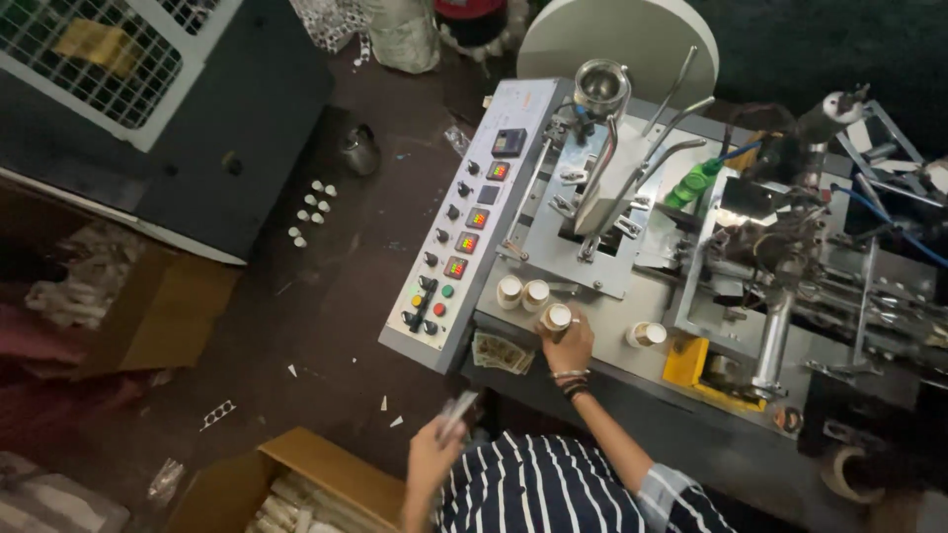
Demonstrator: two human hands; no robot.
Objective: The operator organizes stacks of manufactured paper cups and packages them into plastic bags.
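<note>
Your right hand [570,347] grips a small white paper cup [556,317] on the grey metal worktop [602,326].
Its fingers close around the cup, beside two more white cups [522,293]; your left hand [434,454] pinches a thin, blurred clear strip [457,413] below the grey control panel [474,227].

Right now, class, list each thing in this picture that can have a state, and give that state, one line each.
Right hand: closed around a small paper cup standing on the machine table.
Left hand: raised beside the body, holding a blurred, pale thing; what it is cannot be told.
Two paper cups: upright, side by side, untouched.
Lone paper cup: upright, apart from the others.
Control panel: several displays lit.
Cardboard box: open, filled with stacked pale sleeves.
</note>
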